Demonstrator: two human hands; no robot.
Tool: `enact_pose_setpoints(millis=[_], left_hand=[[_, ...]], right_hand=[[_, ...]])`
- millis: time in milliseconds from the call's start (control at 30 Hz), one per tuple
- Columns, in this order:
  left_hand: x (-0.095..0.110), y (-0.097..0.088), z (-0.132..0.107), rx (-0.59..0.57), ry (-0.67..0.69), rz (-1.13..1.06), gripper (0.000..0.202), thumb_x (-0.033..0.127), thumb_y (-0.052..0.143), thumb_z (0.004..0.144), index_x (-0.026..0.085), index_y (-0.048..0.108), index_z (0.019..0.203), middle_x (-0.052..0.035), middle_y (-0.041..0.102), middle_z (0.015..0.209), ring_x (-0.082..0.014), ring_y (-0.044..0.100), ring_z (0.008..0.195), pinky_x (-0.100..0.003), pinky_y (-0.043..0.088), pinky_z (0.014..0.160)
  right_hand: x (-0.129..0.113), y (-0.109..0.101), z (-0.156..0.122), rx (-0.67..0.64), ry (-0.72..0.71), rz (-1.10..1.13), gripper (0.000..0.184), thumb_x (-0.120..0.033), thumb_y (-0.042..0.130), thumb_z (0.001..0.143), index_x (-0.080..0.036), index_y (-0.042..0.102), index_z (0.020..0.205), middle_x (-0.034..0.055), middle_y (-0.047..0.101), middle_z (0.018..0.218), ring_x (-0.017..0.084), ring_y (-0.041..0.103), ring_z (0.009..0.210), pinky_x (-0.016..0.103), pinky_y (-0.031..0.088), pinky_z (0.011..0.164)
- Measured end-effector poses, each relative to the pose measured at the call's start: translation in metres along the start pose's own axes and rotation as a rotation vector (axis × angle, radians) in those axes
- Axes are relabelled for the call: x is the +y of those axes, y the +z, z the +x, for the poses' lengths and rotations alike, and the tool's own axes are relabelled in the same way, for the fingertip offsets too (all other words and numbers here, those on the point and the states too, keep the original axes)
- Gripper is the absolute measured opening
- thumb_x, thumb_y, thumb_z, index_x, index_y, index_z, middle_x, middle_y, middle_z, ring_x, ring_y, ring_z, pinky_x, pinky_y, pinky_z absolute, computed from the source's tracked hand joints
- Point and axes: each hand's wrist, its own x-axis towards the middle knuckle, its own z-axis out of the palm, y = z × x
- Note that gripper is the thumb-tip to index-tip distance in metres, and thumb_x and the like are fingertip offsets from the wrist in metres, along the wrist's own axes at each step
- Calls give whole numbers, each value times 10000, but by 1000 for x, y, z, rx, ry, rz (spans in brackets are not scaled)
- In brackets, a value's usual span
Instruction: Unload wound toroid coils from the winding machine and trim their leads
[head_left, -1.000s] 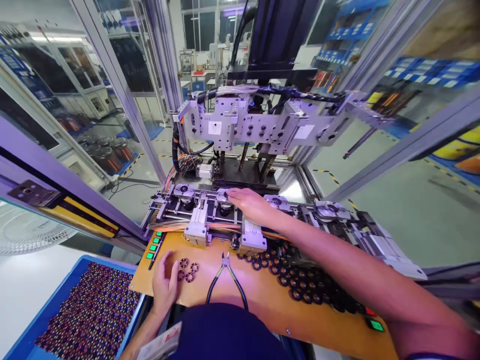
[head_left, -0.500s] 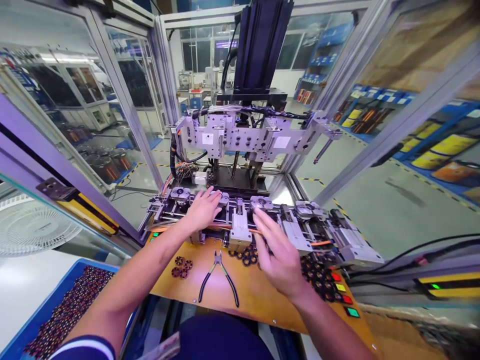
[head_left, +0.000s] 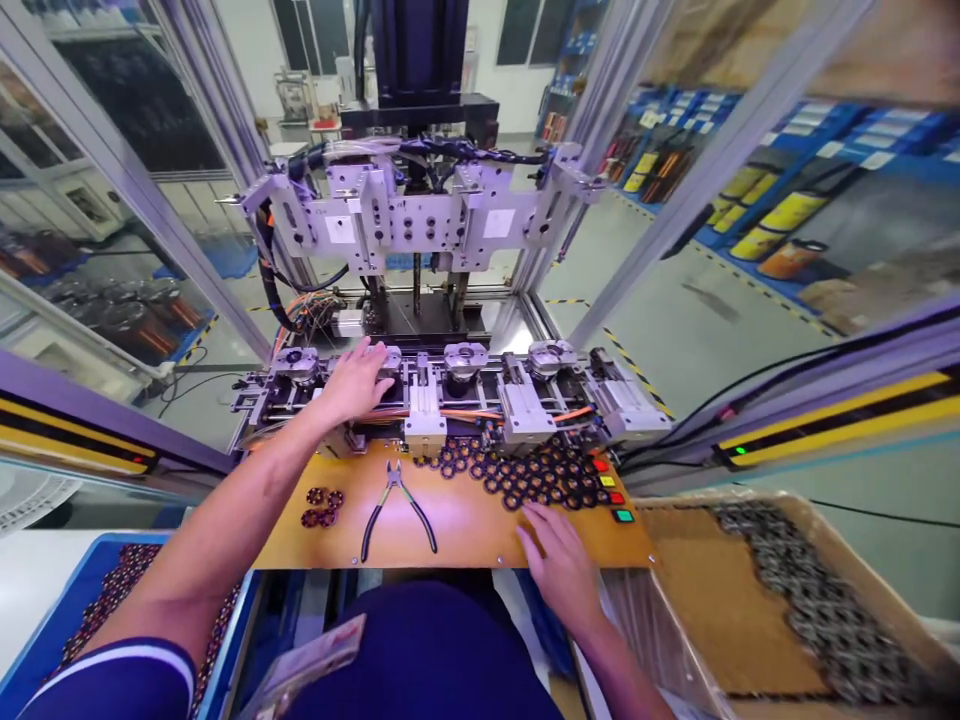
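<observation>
My left hand (head_left: 355,382) reaches over the second metal fixture (head_left: 389,362) in the machine's row, its fingers stretched out and covering part of it. Whether it touches the fixture I cannot tell. My right hand (head_left: 556,555) is at the front edge of the orange-brown board (head_left: 457,525), fingers extended and thumb apart, nothing seen in it. Just beyond its fingertips lie many black ring-shaped parts (head_left: 536,478). A pair of cutting pliers (head_left: 395,500) rests on the board with its handles spread. Several dark reddish ring parts (head_left: 322,508) sit left of the pliers.
Three other fixtures stand in the row, one at the left end (head_left: 295,362). The machine head (head_left: 412,215) hangs behind them. Coloured buttons (head_left: 615,498) line the board's right side. A blue tray (head_left: 90,560) of parts is left, a cardboard box (head_left: 720,620) of grey parts right.
My right hand has come back from the third fixture to the board's front edge. My left hand stays at the second fixture. The view has tilted down and turned right.
</observation>
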Motion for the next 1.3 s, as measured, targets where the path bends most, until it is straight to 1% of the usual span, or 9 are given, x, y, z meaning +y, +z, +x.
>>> enact_pose_setpoints(millis=[133,233,400,500,600,867,1033,1133,1300], left_hand=[[20,-21,-33,108,19,-57,612,380,548,920,67,436,1434,-182,394,1560,-313,258,1496,-525,277,1197],[44,-24,-83,229,45,-274,498,383,545,931,144,538,1368,-122,534,1472,-268,402,1434,-504,317,1194],[83,-9,-145,59,-61,-705,330,328,629,879,203,695,1178,-111,741,1168,-266,691,1095,-458,549,989],[101,-8,-153,-103,-108,-1014,286,290,648,864,171,720,1114,-84,779,926,-202,732,815,-339,611,778],[109,-15,-153,-105,-85,-1213,272,254,685,837,148,732,1083,-71,776,879,-170,715,743,-281,599,705],[95,-23,-161,163,-35,-924,275,260,721,820,172,752,1078,-94,786,880,-203,726,763,-335,598,764],[81,-19,-161,204,-93,-900,378,302,752,795,197,716,1156,-95,789,978,-206,736,814,-337,614,778],[66,-14,-166,274,-197,-886,368,282,757,785,210,718,1144,-73,792,937,-185,736,765,-297,625,722],[38,2,-180,298,-374,-867,228,328,691,836,190,751,1007,-74,787,877,-191,743,728,-274,629,660]], right_hand=[[0,14,18,-49,55,-15,231,-199,503,917,-205,734,921,127,663,927,287,619,858,450,553,745],[-1,14,27,-64,78,17,239,-157,511,890,-203,736,824,135,648,889,284,590,819,442,527,709],[-34,-8,46,-79,20,215,230,-213,517,925,-227,731,841,108,631,949,256,618,863,417,566,731],[-76,-31,64,-80,-31,444,142,-235,586,926,-280,720,930,81,600,1090,221,644,926,360,588,746],[-112,-46,83,-63,-38,760,213,-142,627,894,-319,707,983,71,580,1134,203,661,917,329,598,730],[-141,-37,108,-219,16,1008,121,-235,613,932,-291,710,976,81,646,1120,220,645,1068,351,589,896],[-115,-33,146,-336,-98,861,131,-257,592,944,-251,718,907,80,674,1105,215,674,1020,343,588,872],[-67,-23,202,-297,-187,583,156,-265,600,925,-213,721,842,86,706,1030,230,682,959,382,578,854],[8,4,289,-231,-206,417,155,-212,597,866,-171,744,835,114,710,1059,256,677,962,464,539,922]])
